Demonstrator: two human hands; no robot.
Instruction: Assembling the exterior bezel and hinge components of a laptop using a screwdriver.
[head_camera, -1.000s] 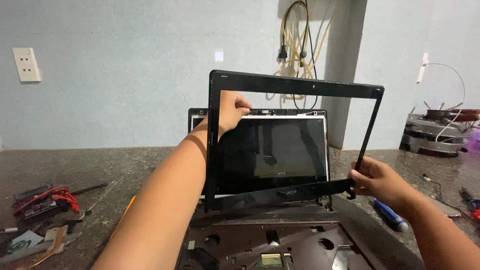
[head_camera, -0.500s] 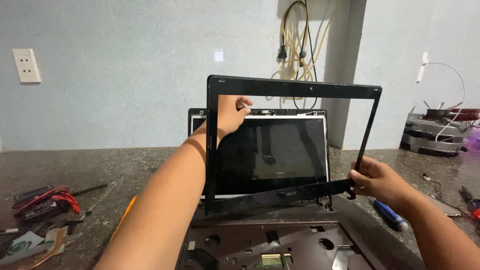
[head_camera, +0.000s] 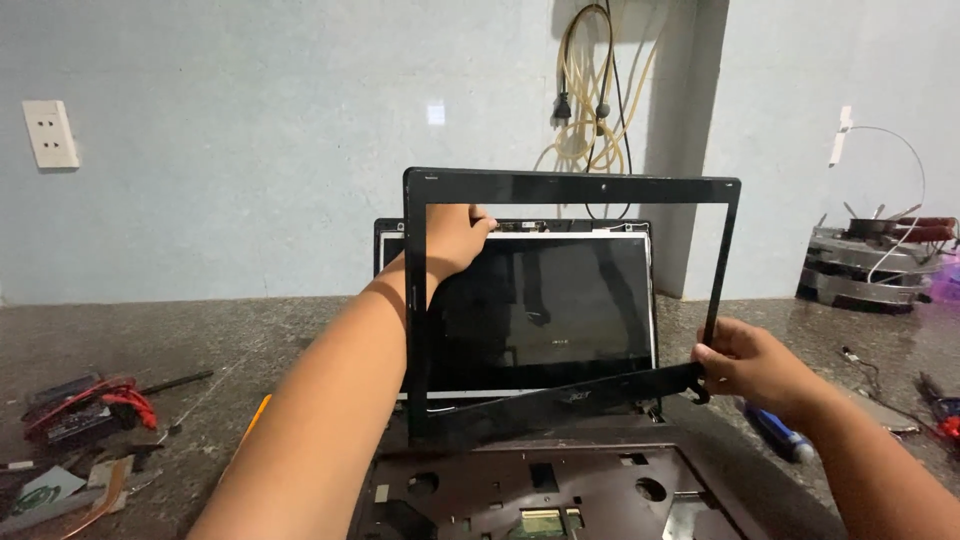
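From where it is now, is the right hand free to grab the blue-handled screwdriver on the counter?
Probably not at once: the right hand is gripping the black plastic screen bezel's lower corner. The blue-handled screwdriver lies just beneath it with nothing between them.

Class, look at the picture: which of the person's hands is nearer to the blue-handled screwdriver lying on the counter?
Right. The right hand grips the black bezel frame at its lower right corner, just above-left of the blue-handled screwdriver. The left hand is up at the laptop screen's top left, much farther away.
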